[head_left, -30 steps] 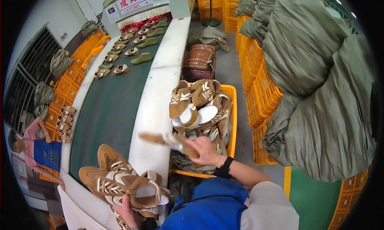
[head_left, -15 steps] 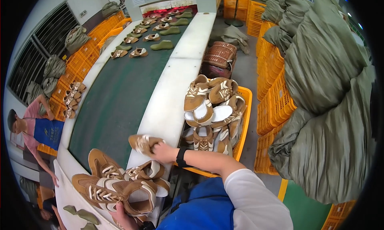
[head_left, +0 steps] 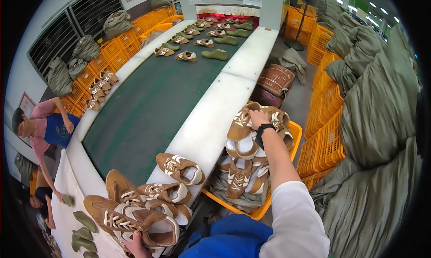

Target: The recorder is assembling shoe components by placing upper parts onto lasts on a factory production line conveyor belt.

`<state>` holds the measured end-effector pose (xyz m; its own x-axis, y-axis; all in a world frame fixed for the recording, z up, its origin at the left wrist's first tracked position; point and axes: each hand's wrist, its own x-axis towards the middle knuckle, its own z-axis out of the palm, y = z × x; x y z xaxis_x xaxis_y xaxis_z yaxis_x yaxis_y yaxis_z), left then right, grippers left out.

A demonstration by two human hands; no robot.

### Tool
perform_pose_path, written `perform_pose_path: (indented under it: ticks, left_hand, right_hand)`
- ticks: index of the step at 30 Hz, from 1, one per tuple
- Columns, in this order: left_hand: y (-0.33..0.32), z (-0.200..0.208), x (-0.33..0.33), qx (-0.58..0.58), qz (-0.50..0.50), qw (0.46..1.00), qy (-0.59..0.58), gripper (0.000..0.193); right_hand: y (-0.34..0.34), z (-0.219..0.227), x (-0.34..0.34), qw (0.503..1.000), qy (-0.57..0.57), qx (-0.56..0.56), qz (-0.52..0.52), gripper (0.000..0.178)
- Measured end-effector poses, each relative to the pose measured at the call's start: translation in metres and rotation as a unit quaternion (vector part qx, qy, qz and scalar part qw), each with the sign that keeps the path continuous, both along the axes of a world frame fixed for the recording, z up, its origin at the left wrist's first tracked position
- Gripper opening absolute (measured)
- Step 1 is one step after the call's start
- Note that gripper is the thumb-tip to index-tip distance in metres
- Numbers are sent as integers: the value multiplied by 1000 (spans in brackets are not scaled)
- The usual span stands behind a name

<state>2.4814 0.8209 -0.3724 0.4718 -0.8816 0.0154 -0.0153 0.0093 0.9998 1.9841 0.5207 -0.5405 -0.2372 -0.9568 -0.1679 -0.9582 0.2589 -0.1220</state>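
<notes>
My left hand (head_left: 137, 246), at the lower edge, is closed on the heel side of a brown sneaker (head_left: 123, 220) with white laces. Other brown-and-white sneakers (head_left: 165, 191) are bunched beside it on the white ledge, and a single sneaker (head_left: 179, 167) lies a little farther along. Over the yellow crate, my right hand (head_left: 258, 119) grips the opening of a brown sneaker (head_left: 240, 124) at the top of the pile; its fingertips are partly hidden. More sneakers (head_left: 239, 177) lie below it in the crate (head_left: 296, 134).
A green conveyor belt (head_left: 148, 101) carries sneakers and green shoe lasts (head_left: 214, 54) at its far end. At left, a co-worker in a blue apron (head_left: 58, 130) reaches toward lasts on a white surface. Stacked orange crates (head_left: 325, 146) under grey-green covers (head_left: 377, 105) line the right side.
My right hand has let go of a sneaker on the white ledge and moved to the crate, onto another sneaker. My left hand keeps its hold. The view has shifted.
</notes>
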Motion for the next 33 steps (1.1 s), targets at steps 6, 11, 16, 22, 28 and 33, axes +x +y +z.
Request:
perform_pose_path:
  ticks: [6,11,16,22,28,33]
  left_hand:
    - [-28,8,-23,-26,-24,999,-3,65]
    - [-51,4,-45,-35,-120,992,13,67]
    - [-58,-3,-47,-26,-137,989,49,64]
    - [-114,-6,-75,-57,-40,993,-99,52]
    - [-120,-30,-90,-127,-111,984,-65,54]
    - [-129,-30,-76,0,-268,957,-112,68]
  right_hand:
    - [15,26,5,999,-13,-40,25,49]
    - [1,2,4,996,-89,-14,7,38]
    - [4,22,2,980,-146,-121,54,37]
    - [82,169,111,844,-192,-491,102,54]
    - [164,149,234,871,-203,-393,216,61]
    - [196,145,250,832,-195,-459,241,51]
